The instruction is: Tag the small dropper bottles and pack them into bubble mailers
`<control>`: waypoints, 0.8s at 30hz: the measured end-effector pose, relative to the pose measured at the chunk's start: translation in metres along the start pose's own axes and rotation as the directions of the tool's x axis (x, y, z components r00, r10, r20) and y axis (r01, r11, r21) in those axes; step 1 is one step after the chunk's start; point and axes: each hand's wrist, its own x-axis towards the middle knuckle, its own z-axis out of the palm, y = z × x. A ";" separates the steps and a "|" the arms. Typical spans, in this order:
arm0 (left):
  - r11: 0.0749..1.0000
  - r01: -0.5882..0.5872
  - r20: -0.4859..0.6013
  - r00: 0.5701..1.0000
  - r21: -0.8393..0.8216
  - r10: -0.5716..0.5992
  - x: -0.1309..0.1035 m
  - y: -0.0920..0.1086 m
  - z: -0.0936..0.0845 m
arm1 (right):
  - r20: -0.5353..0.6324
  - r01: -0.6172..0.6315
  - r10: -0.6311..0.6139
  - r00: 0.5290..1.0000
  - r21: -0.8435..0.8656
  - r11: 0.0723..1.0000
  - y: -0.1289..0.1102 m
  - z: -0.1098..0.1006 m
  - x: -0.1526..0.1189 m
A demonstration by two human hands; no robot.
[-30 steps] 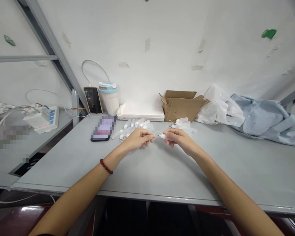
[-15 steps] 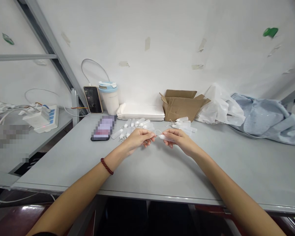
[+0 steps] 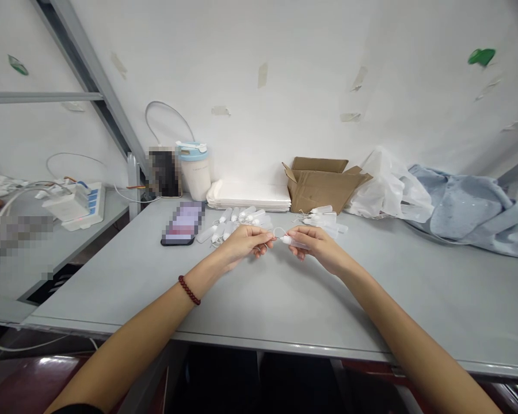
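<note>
Left fingers (image 3: 259, 232): thumb and forefinger pinched together, closed, as far as I can judge, on the left end of the thin pale loop (image 3: 280, 228); anything smaller in the pinch is too fine for me to make out. Beyond them on the bench (image 3: 259, 310) lies the left pile of bottles (image 3: 226, 215).
Gap between hands: narrow; the loop arches across it, above the bottle's slim tip (image 3: 278, 237).
Held bottle (image 3: 287, 240): small, white, partly hidden by the right hand. Long axis runs crosswise, nearly level in my view, tip to the left, body to the right with a slight droop.
Nearer hand: right for the body, left for the tip, which I read as pointing straight at the left pinch.
Right fingers (image 3: 301, 236): clamped around the body just behind its shoulder; I judge this hand steadies the axis.
Bench contact: cannot tell whether the bottle clears the surface.
Right group of bottles (image 3: 323, 219): just beyond the right hand, in front of the cardboard box (image 3: 317, 192).
</note>
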 end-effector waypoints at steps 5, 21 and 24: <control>1.000 0.003 -0.014 1.000 0.010 -0.003 0.000 0.001 0.001 | 0.013 0.005 -0.005 1.000 0.000 1.000 0.001 0.000 0.000; 0.990 -0.053 -0.072 0.995 0.133 0.063 -0.001 -0.003 0.003 | 0.024 -0.011 0.012 1.000 -0.027 1.000 0.001 0.008 0.000; 0.983 -0.050 -0.055 0.997 0.175 0.061 -0.001 -0.005 0.003 | 0.051 -0.024 0.026 0.998 -0.028 0.999 0.004 0.008 0.001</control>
